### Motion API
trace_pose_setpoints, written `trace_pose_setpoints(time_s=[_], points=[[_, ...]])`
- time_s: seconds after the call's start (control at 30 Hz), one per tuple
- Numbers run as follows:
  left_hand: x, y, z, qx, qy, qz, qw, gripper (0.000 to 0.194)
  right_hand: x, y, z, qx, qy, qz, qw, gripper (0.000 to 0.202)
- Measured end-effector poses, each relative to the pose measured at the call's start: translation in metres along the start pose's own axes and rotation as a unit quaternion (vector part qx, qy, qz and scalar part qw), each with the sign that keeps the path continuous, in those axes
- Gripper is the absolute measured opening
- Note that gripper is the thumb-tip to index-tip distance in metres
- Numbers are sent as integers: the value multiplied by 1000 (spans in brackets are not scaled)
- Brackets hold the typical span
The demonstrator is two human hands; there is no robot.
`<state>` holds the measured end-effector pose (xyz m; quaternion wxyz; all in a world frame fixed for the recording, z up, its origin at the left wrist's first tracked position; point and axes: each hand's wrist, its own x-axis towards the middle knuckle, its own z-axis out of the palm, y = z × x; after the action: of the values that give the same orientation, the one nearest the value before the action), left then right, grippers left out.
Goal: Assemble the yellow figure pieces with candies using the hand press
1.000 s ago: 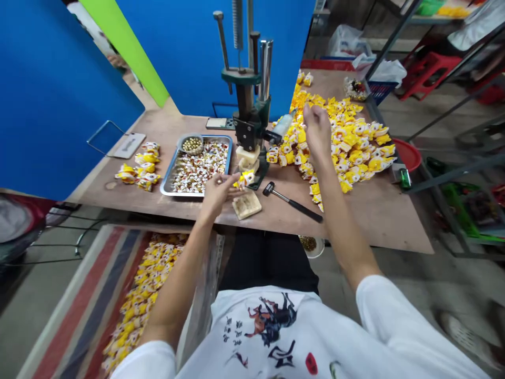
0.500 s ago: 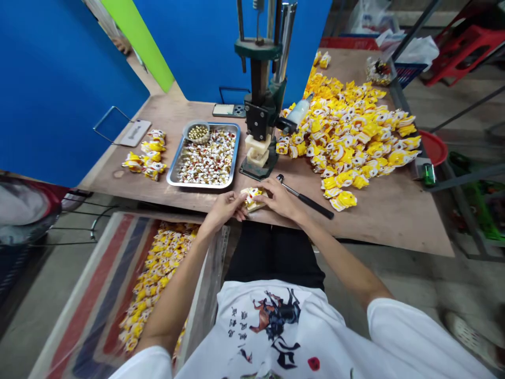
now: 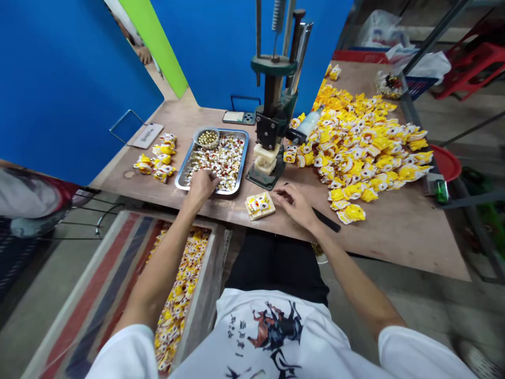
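Note:
My left hand (image 3: pixel 202 187) reaches into the near side of the metal tray (image 3: pixel 181 184), its fingers bent down among small white, red and gold pieces (image 3: pixel 229 158). Whatever is at its fingertips is hidden. A yellow and white animal-face figure (image 3: pixel 258 203) lies face up in a cream block (image 3: pixel 265 212) near the table's front edge, with neither hand on it. Just right of the block is my right hand (image 3: pixel 294 204), fingers loosely bent and apart. It lies over the hammer (image 3: pixel 326 219), covering most of the shaft; only the black handle shows clearly.
A hand press (image 3: pixel 268 126) with cream jaws stands behind the block. A cup of gold balls (image 3: pixel 208 138) sits in the tray's far corner. Finished-looking figures (image 3: pixel 160 158) lie left, and a big heap (image 3: pixel 355 142) covers the right. A figure-filled box (image 3: pixel 185 273) stands below the table.
My left hand has left the figure and moved left into the tray. My right hand has let go and shifted right, over the hammer. The view has shifted slightly.

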<state>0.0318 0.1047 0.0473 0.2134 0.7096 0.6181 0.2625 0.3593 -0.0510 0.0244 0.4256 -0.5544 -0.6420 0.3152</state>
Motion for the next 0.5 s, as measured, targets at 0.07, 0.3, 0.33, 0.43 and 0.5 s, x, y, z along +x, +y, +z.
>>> trace_pose_setpoints(time_s=[0.07, 0.3, 0.33, 0.43, 0.5], points=[[7, -3, 2, 5, -31, -34, 999, 25, -5, 4, 0, 10, -12, 8, 1000, 36], [-20, 6, -6, -158, 25, 19, 987, 19, -4, -3, 0, 16, -2, 2, 1000, 36], [-31, 13, -3, -192, 26, 40, 980, 21, 1, -8, 1, 17, 11, -5, 1000, 37], [-72, 37, 15, -260, 3, 75, 963, 23, 21, -23, 8, 42, 17, -15, 999, 40], [-95, 47, 33, -281, -7, 93, 955, 22, 36, -26, 16, 56, -27, -24, 998, 40]])
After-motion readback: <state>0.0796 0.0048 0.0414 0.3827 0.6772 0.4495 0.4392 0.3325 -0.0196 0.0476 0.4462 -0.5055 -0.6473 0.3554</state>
